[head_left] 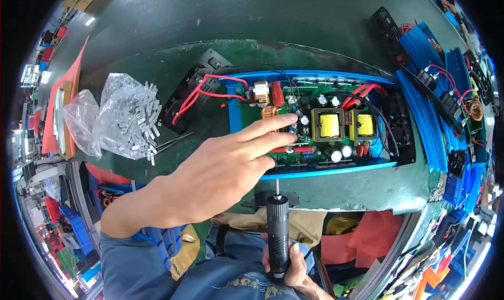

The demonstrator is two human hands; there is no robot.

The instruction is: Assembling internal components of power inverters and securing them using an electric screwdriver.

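Note:
A blue metal casing lies on the bench with a green circuit board inside it. Two yellow-wrapped transformers stand on the board's right half. My left hand reaches over the casing's left part, its fingers stretched out and apart, the tips resting among the components. Below, my right hand is wrapped round the lower end of a black electric screwdriver. The screwdriver points away from me, and its bit meets the near side wall of the casing. The screw itself is hidden.
To the left, a clear plastic bag spills many small grey metal pieces, with tweezers beside them. A black end panel lies behind red wires. Several blue casings are piled at the right.

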